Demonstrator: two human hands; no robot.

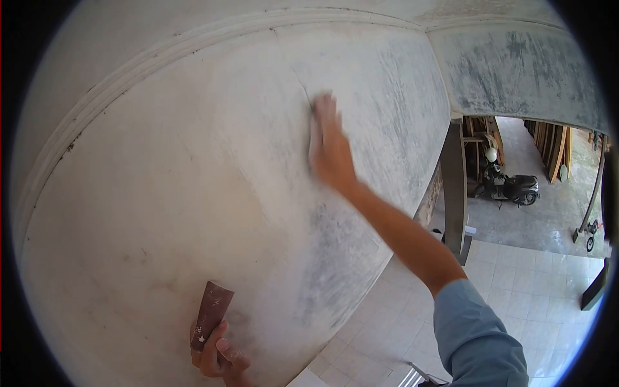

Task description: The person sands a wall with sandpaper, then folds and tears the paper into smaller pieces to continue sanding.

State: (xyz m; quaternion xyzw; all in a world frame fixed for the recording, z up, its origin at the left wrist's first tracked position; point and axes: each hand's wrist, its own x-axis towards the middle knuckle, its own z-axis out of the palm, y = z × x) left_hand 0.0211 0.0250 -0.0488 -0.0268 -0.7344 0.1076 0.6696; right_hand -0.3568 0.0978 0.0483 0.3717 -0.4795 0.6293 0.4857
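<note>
My left hand (219, 355) is closed around a folded, reddish-brown piece of sandpaper (213, 313) with white specks on it, low in the view and close to the wall. Higher up, my right hand (332, 148) lies flat against the white, patchy wall (174, 180), fingers stretched out and a little smeared by motion. A thin dark crack (300, 82) runs down the wall to its fingertips. Grey streaks and smudges show through the white coat around and below that hand. Whether anything lies under the right palm is hidden.
A moulding (155, 61) runs along the wall's top edge. To the right are a pillar (454, 180), a parked motorbike (516, 187) and leaning wooden boards (551, 148). Far below lies a tiled floor (516, 277); part of a metal ladder (412, 377) shows at the bottom.
</note>
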